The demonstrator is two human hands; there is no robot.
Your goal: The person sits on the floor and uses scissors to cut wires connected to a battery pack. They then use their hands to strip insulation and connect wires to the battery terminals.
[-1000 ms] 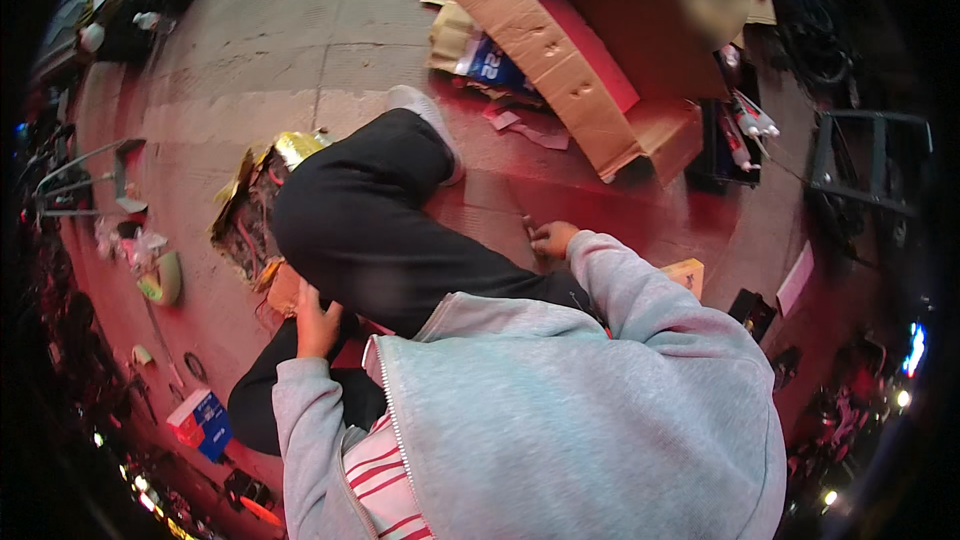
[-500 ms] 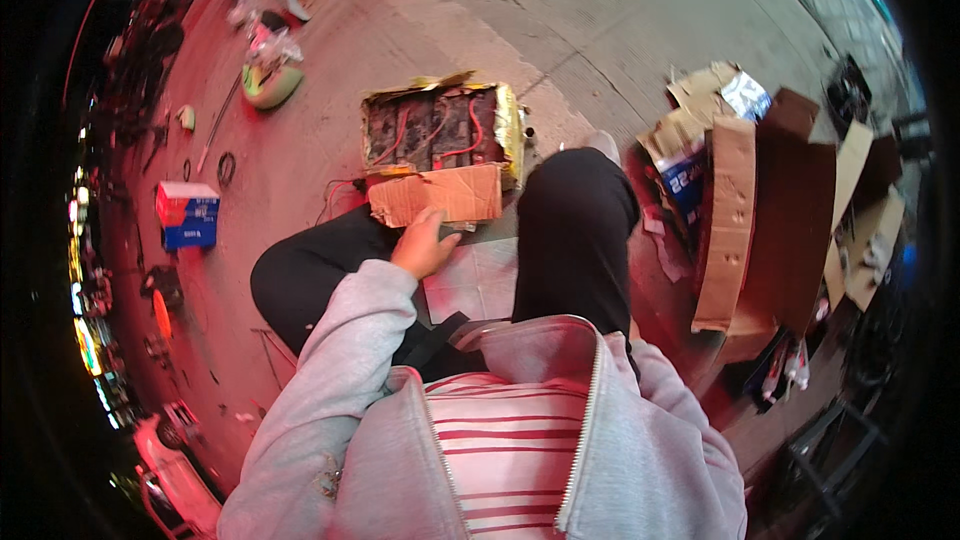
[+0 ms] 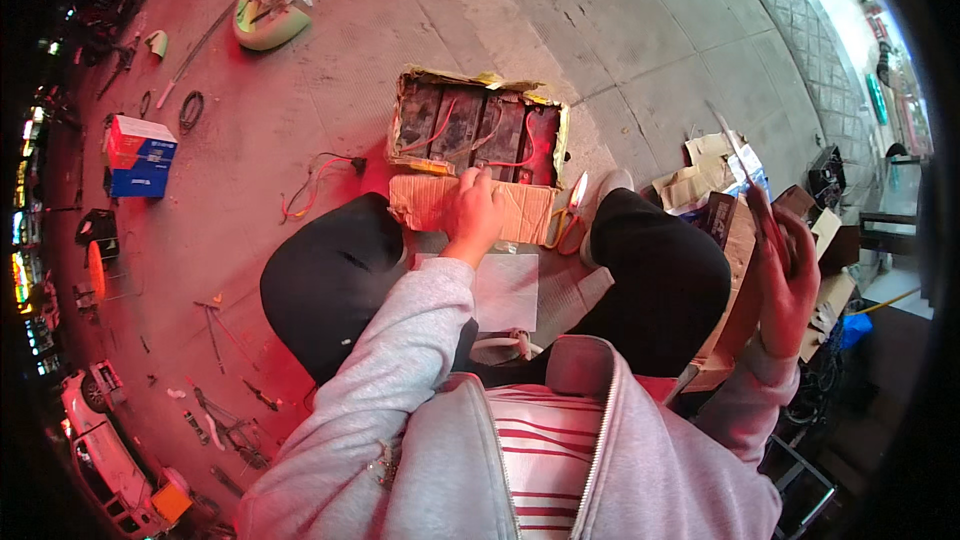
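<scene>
An open, torn cardboard box (image 3: 396, 120) sits on the ground in front of my knees. Several dark battery blocks (image 3: 455, 125) stand in it side by side, with red wires (image 3: 531, 140) looping over them. My left hand (image 3: 474, 208) grips the orange-brown cardboard flap (image 3: 420, 202) on the near side, its fingertips at the upper edge. Out to the right, my right hand (image 3: 785, 280) is raised and closed round a long thin knife (image 3: 752, 180), blade pointing up and away. Scissors (image 3: 570, 220) with orange handles lie by the box's right side, near my shoe.
Flattened and opened cartons (image 3: 735, 240) pile up beside my right knee. A red-and-blue box (image 3: 140, 157) stands at left, with a pale green shell (image 3: 268, 25) farther off. Loose wires (image 3: 318, 180) lie left of the battery box. A white toy-like vehicle (image 3: 105, 450) shows at lower left.
My right hand has come into view at the right, holding the knife. My left hand has moved up along the flap to its upper edge. The scissors now show.
</scene>
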